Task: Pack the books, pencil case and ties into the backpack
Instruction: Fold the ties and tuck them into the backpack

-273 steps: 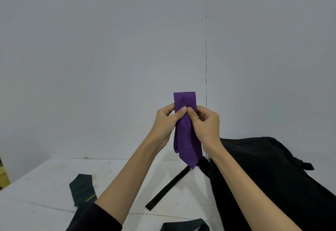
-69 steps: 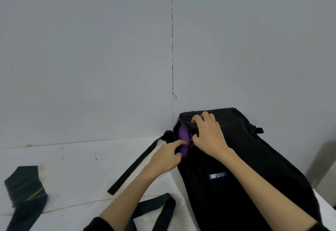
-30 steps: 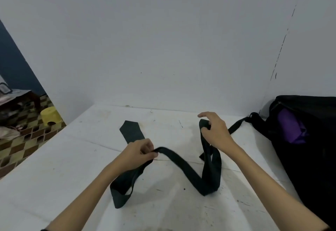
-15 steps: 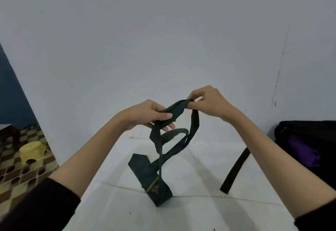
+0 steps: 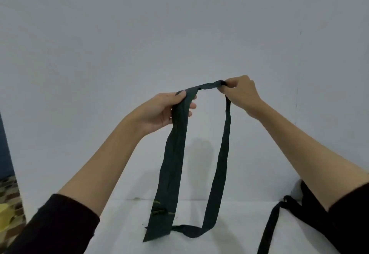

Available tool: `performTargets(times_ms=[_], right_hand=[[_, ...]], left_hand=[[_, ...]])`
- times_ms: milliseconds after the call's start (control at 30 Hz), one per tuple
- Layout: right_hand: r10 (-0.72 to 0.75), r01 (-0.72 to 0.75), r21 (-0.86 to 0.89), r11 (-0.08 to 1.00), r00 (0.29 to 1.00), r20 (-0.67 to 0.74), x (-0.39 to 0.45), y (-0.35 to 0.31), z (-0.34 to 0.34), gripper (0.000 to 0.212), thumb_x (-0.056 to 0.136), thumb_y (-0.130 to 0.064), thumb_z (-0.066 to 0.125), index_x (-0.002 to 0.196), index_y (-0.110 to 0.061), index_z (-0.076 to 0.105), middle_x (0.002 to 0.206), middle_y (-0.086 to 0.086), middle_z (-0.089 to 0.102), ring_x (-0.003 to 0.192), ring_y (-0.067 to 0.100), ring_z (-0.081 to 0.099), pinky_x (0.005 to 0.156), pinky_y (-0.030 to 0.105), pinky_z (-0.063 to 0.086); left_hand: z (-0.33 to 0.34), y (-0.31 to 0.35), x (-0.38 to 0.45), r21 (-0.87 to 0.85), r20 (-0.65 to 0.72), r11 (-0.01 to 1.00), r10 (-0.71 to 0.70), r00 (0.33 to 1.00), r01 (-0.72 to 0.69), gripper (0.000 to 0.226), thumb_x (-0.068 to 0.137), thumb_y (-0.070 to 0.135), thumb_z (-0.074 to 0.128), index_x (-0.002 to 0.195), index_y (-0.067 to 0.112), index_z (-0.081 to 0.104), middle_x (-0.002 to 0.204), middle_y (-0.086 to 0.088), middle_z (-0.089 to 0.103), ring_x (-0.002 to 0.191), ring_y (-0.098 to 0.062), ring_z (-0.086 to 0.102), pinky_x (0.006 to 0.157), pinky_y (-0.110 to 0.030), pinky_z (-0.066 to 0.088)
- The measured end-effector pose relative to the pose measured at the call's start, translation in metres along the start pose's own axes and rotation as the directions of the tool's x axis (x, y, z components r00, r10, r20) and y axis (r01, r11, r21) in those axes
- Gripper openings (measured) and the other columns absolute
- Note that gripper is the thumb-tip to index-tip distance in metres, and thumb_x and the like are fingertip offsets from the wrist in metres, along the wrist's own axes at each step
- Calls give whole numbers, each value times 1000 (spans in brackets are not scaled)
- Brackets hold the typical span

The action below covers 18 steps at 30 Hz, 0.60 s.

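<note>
Hands raised above tabletop (image 5: 235, 221): my left hand (image 5: 166, 110) pinches dark green tie (image 5: 173, 165) at wide half, right hand (image 5: 240, 93) pinches narrow half. Span held taut, likely for folding. Tie ends touch tabletop; backpack (image 5: 311, 213) at right.

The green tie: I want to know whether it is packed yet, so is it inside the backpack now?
No, the green tie hangs above the table, held up between the left hand and right hand.

Long dark green fabric tie (image 5: 173, 165) held up off the bench, draped in two hanging strands, wide end dangling left; black fabric backpack (image 5: 315, 219) lies at right.
</note>
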State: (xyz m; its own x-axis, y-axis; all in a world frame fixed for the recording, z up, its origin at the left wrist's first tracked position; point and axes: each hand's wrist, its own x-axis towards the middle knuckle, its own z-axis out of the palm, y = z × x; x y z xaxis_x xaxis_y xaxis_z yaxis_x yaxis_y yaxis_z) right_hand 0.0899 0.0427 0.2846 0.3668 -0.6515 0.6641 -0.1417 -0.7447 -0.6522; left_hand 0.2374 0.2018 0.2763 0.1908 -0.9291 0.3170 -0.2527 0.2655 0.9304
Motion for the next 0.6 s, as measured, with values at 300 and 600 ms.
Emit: performTargets(times_ms=[300,600], right_hand=[[69,-187,315,930,934,350,21,-16,-12,6,82,-4,64,80,-9,67,70,0,59,70,19,58,73,30,50],[-12,12,5,1000,999,35,16,-13,1,12,81,-1,59,76,-12,59,63,6,60,56,19,58,56,25,51]], left_hand=[[-8,49,43,632,-107,772,182,978,-74,19,94,10,51,101,13,68,86,-5,73,67,-13,69,54,-19,54],[3,0,66,692,-356,721,375,856,-28,34,93,12,37,110,17,65,90,-9,70,86,-26,65,71,-32,52]])
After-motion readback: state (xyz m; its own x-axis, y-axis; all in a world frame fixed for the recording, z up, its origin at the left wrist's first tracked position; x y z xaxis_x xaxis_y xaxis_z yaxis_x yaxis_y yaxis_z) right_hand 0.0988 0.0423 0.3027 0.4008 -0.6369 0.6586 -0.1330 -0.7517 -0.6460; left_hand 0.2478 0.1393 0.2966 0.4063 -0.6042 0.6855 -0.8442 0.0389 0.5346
